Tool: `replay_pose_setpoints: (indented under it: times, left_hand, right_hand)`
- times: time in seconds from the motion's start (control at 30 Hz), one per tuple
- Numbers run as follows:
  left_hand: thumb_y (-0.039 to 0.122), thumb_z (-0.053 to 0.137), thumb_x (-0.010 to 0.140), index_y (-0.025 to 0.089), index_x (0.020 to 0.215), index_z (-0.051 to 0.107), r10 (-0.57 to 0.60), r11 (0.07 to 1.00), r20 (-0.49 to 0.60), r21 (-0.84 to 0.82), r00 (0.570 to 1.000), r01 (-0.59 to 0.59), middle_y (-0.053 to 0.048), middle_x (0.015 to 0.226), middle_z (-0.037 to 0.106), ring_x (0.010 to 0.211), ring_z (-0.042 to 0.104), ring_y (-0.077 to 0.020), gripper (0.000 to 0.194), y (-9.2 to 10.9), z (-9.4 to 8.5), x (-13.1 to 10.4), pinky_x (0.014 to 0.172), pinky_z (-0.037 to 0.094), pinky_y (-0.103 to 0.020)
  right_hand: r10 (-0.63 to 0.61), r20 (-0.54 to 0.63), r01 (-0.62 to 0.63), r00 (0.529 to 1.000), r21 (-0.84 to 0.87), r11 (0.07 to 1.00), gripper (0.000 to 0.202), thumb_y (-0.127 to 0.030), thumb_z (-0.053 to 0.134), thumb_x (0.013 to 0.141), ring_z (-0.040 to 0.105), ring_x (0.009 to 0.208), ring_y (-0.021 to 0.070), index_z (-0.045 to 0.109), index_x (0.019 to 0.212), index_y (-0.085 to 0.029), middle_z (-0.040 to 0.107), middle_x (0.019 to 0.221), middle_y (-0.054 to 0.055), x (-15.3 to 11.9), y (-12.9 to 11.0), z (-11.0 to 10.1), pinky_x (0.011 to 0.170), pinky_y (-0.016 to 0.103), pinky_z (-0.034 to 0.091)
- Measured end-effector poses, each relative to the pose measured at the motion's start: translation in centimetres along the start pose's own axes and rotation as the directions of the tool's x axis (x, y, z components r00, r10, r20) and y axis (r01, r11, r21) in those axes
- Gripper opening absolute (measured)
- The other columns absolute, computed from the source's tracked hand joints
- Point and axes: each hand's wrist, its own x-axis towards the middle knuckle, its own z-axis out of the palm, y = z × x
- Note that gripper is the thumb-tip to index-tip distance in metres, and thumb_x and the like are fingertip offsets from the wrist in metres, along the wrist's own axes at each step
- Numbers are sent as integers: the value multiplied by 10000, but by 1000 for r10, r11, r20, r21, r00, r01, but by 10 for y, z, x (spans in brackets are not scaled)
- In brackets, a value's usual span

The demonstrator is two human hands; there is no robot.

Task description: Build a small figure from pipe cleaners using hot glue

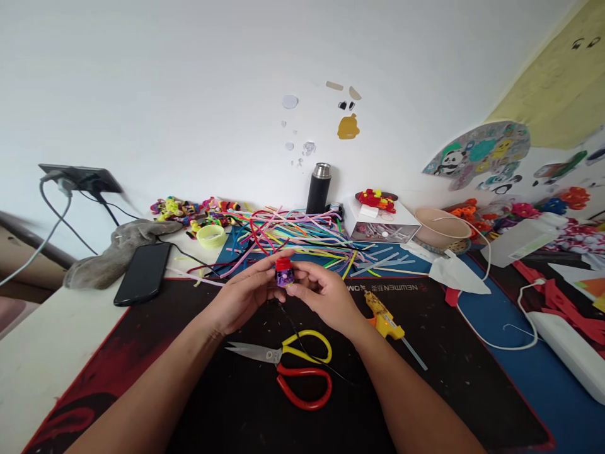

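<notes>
Between my two hands is a small red and purple pipe-cleaner piece (284, 272), red on top and purple with dark patches below. My left hand (246, 292) grips it from the left, fingers curled around its side. From the right, the thumb and fingers of my right hand (329, 295) pinch it. A thin black strand (297, 334) hangs beneath the hands and crosses the scissors (278, 358). These scissors lie with blades slightly apart on the dark mat (212, 403), one handle yellow and one red. A yellow glue gun (385, 318) with a stick in it rests right of my right hand.
Loose pipe cleaners (293, 233) are heaped behind my hands, before a black flask (319, 189). Left are a phone (143, 273), a grey cloth (113, 252) and a yellow tape roll (212, 236). Right are a white box (382, 221), a bowl (442, 227) and a white cable (496, 347).
</notes>
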Motion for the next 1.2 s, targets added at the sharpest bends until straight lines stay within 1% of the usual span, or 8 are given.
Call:
replay_pose_setpoints:
  times: [0.37, 0.57, 0.77, 0.87, 0.97, 1.07, 1.13, 1.2]
  left_hand:
    - [277, 661, 994, 252, 1459, 676, 9, 1000, 4, 13, 1000, -9, -131, 1303, 746, 986, 701, -249, 466, -1, -1, 0, 822, 538, -349]
    - [284, 685, 975, 241, 1426, 703, 8, 1000, -10, 11, 1000, -8, -135, 1253, 762, 969, 700, -238, 453, -1, 0, 1, 807, 555, -335]
    - [357, 627, 1015, 239, 1431, 698, -1, 1000, -14, 9, 1000, 2, -141, 1239, 762, 920, 696, -228, 439, 1, -1, 1, 788, 556, -331]
    - [373, 659, 996, 239, 1465, 669, 14, 999, 18, 43, 1000, -15, -140, 1248, 758, 921, 693, -228, 487, 2, -2, -1, 810, 542, -333]
    - [244, 813, 876, 288, 1511, 623, 15, 992, 79, 125, 997, -24, -108, 1234, 768, 911, 693, -209, 664, 6, -1, -3, 846, 517, -321]
    - [165, 882, 795, 326, 1541, 583, -13, 985, 90, 172, 996, -3, -100, 1261, 768, 1052, 702, -240, 819, 8, 2, -5, 932, 507, -330]
    - [180, 894, 792, 331, 1541, 581, -17, 982, 71, 190, 997, 3, -103, 1296, 758, 1168, 684, -268, 826, 9, 3, -5, 1002, 496, -352]
    - [212, 901, 797, 333, 1531, 591, -12, 976, 50, 219, 999, 1, -101, 1316, 750, 1211, 675, -281, 807, 9, 4, -4, 1032, 491, -367]
  right_hand:
    - [0, -2, 0, 1000, -6, 1000, 437, -349, 779, 888, 653, 787, 164, 730, 1313, -258, 784, 1044, 40, 0, 1, 0, 724, 312, 526]
    - [-1, -11, 1, 1000, -11, 1000, 431, -344, 785, 880, 659, 806, 173, 739, 1299, -254, 784, 1040, 44, 0, 1, 1, 742, 317, 536]
    - [8, -5, -8, 1000, -16, 1000, 439, -339, 783, 884, 690, 837, 187, 734, 1312, -254, 799, 1077, 49, 0, -1, 0, 783, 338, 555]
    - [3, 0, -3, 1000, -13, 1000, 440, -352, 780, 892, 702, 851, 195, 732, 1319, -260, 804, 1091, 51, 0, 0, 1, 786, 343, 559]
    - [2, 10, -1, 1000, -6, 1000, 435, -360, 779, 897, 714, 892, 207, 730, 1319, -267, 800, 1130, 54, 0, 1, 1, 804, 350, 565]
    - [1, 21, -1, 1000, 14, 1000, 421, -353, 771, 902, 716, 915, 210, 728, 1309, -252, 795, 1139, 61, 0, 0, 1, 825, 352, 562]
    - [-2, 20, 2, 1000, 7, 1000, 418, -347, 764, 904, 701, 881, 203, 725, 1305, -237, 791, 1100, 60, 1, 0, 1, 808, 345, 548]
    - [-5, 17, 5, 1000, -30, 1000, 415, -349, 753, 908, 660, 807, 186, 724, 1305, -230, 772, 1016, 47, 1, -1, 0, 757, 329, 519]
